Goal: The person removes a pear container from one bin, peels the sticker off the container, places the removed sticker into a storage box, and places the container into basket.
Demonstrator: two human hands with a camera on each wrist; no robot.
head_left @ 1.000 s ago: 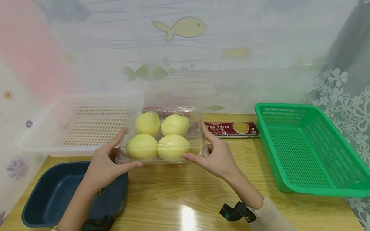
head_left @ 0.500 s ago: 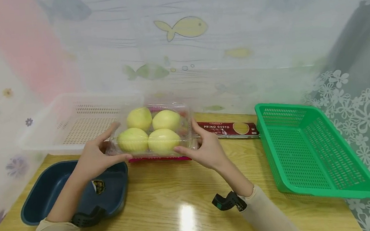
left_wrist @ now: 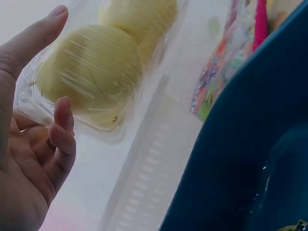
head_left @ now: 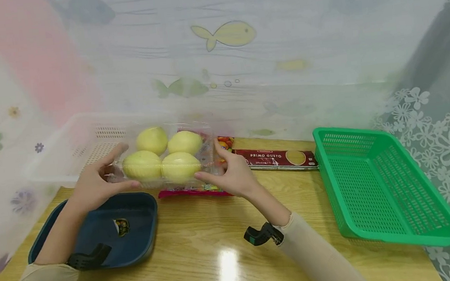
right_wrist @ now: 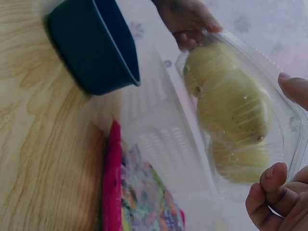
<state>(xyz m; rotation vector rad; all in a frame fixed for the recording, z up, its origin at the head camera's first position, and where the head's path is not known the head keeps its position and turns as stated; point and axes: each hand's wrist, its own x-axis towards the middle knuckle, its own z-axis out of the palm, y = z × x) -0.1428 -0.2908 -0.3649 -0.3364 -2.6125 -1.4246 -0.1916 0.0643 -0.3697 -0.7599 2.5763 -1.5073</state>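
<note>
Both hands hold a clear plastic fruit box [head_left: 207, 153] up off the table, one at each end. Several pale yellow-green round fruits [head_left: 181, 166] show through its lid. My left hand [head_left: 95, 182] grips the left end, thumb along the front edge and fingers behind. At the opposite end my right hand [head_left: 234, 171] grips in the same way. In the left wrist view the fruit [left_wrist: 91, 72] lies against the ribbed plastic near the thumb. Over in the right wrist view, the fingertips of the right hand [right_wrist: 284, 197] sit at the box's edge. The box overlaps the white basket [head_left: 55, 177] behind it.
Below the left forearm stands a dark blue basin [head_left: 137, 244] with a sticker inside. A colourful pink-edged bag [head_left: 195, 192] lies partly behind the box. A red spaghetti pack [head_left: 273, 159] lies at the back, beside a green basket [head_left: 377, 198] on the right. Patterned curtains enclose the table.
Both hands have carried the fruit box leftward and slightly back toward the white basket. More of the pink-edged bag and the spaghetti pack now shows.
</note>
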